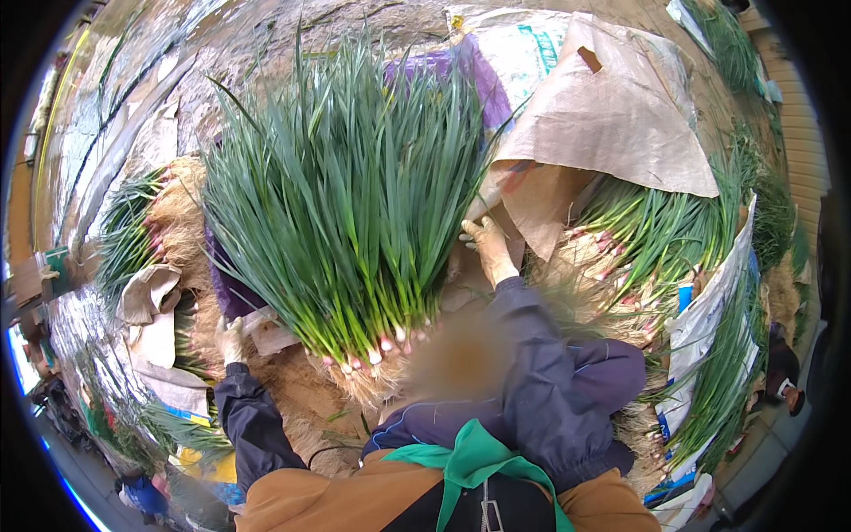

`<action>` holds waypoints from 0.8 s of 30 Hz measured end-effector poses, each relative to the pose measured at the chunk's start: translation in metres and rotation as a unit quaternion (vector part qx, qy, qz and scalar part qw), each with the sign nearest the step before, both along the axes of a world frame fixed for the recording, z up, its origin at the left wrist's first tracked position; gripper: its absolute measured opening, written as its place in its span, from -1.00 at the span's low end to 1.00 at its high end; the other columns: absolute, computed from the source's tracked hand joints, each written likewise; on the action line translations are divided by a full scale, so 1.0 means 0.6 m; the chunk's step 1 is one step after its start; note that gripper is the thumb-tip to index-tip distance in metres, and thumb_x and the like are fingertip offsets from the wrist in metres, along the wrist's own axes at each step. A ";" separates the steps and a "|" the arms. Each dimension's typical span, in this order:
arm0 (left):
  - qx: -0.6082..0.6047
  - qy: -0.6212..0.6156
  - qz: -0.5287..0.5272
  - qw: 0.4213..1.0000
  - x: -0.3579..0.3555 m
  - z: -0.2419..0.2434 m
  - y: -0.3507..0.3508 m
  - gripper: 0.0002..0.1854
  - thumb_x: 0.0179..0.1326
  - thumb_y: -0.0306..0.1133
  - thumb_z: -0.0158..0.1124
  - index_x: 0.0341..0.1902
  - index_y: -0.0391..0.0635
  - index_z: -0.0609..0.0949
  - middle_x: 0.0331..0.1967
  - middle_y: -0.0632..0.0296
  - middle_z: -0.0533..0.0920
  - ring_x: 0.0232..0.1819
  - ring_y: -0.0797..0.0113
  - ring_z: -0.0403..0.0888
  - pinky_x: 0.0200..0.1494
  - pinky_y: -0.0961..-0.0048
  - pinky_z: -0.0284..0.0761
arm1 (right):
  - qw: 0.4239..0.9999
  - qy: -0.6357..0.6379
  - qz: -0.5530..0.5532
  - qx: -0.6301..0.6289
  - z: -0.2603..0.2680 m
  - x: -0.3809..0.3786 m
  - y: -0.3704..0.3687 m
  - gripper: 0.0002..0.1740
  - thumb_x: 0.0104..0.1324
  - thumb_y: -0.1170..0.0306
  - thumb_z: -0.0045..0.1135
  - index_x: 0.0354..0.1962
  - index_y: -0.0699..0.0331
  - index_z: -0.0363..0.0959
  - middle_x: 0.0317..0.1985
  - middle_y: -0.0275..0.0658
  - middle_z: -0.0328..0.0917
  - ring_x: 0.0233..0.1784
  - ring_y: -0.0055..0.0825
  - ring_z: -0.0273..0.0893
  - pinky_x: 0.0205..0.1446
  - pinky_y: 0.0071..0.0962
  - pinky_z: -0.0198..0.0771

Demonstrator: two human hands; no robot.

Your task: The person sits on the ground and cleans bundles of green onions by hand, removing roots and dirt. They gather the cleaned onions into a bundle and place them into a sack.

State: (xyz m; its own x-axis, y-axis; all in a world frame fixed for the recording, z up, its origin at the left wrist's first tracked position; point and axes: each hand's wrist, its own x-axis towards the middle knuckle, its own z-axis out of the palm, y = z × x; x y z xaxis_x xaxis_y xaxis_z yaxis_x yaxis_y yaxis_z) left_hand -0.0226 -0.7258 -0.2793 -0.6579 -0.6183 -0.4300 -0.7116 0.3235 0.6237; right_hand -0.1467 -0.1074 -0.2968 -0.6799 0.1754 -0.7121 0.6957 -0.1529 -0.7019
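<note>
A broad bundle of green garlic plants (352,193) lies before me, leaves pointing away, with pink-white bulbs and pale roots nearest my body. My gloved left hand (230,338) is left of the roots, at the edge of a beige sheet (269,332) beside dark purple cloth. Whether its fingers grip that edge I cannot tell. My gloved right hand (488,243) is right of the leaves, fingers spread, over a beige woven sheet (459,266) that runs beneath the bundle. A blurred round patch hides the area right of the roots.
A folded beige woven sack (605,120) partly covers more plants (665,226) at the right. Another heap of plants with matted roots (176,206) lies at the left. White sacking (718,312) wraps plants at the far right. People are partly visible near both lower rims.
</note>
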 end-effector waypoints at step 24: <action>0.075 -0.043 -0.307 0.948 -0.061 0.176 0.652 -0.46 0.36 -0.30 0.08 0.34 -0.27 0.27 -0.56 0.04 0.56 -0.59 0.17 0.57 -0.55 0.29 0.50 | 0.998 0.050 -0.025 0.001 0.162 0.157 -0.222 -0.79 0.44 0.34 0.03 -0.13 0.33 0.39 -0.41 -0.33 0.53 -0.44 -0.58 0.41 -0.38 -0.49 0.36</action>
